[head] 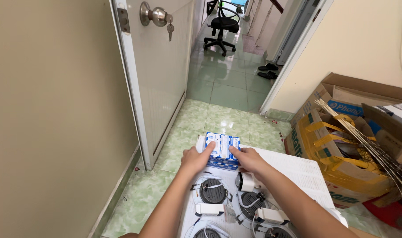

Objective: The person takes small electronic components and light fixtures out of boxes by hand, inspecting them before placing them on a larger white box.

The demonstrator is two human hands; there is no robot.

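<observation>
Holding blue-white box [223, 150] at frame center w/ both hands: left hand [195, 158] grip clamped on its left edge, right hand [249, 159] on right edge. Box sits on white worktop [298, 172], round lamps [213, 191] just below.

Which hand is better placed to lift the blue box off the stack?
Probably left. The left hand already wraps the blue box's near-left corner, fingers on top. The right hand only rests at its right edge.
</observation>
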